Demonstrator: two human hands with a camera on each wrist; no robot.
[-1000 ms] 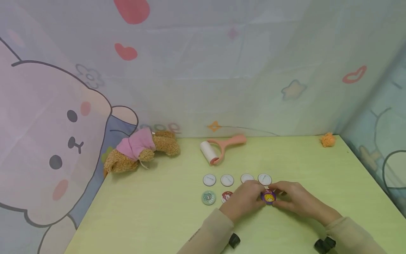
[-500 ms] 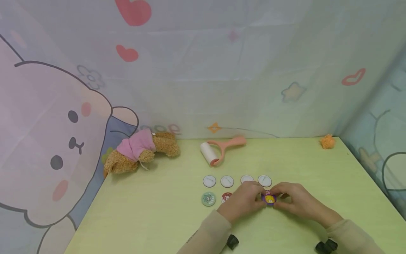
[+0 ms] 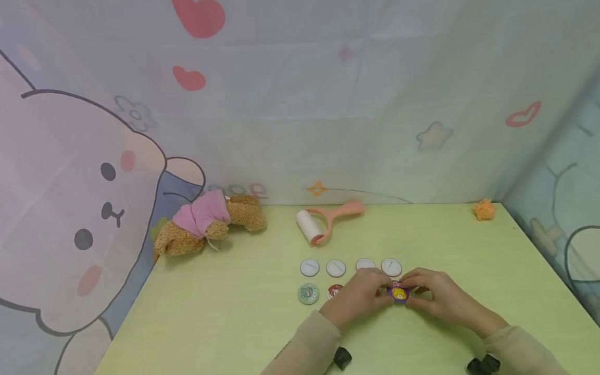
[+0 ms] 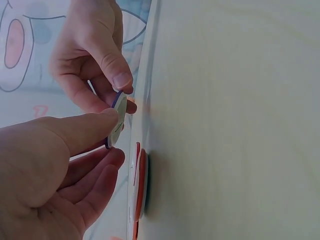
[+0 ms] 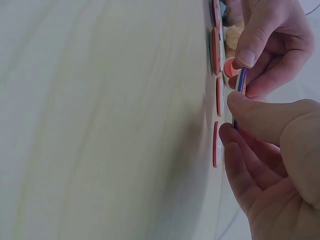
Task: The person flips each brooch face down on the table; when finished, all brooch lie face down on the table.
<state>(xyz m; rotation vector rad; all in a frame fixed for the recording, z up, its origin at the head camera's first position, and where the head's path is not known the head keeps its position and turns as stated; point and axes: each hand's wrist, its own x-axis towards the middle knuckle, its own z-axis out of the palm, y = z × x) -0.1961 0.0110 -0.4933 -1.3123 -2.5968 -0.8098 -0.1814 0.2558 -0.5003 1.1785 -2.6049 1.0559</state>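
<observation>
Both hands meet over the table around a round purple badge (image 3: 398,294) that shows a yellow bear face. My left hand (image 3: 357,296) pinches its left edge. Thumb and fingertips of my right hand (image 3: 441,296) grip the opposite edge. Seen side-on in the left wrist view, the badge (image 4: 118,119) is raised off the tabletop, its pale back towards the camera. Beyond the hands lie several white discs (image 3: 336,268) in a row, one partly covered by the left hand. A green badge (image 3: 308,294) and a half-hidden red badge (image 3: 335,290) lie left of that hand.
A lint roller (image 3: 310,227) with a peach handle lies behind the discs. At the table's back left, a brown teddy bear (image 3: 180,238) in a pink top lies on its side. An orange fuzzy ball (image 3: 484,209) sits in the back right corner. A printed cloth (image 3: 300,104) hangs behind.
Both hands keep their hold on the purple badge, which has turned slightly between the fingers. The other things on the table stay in place.
</observation>
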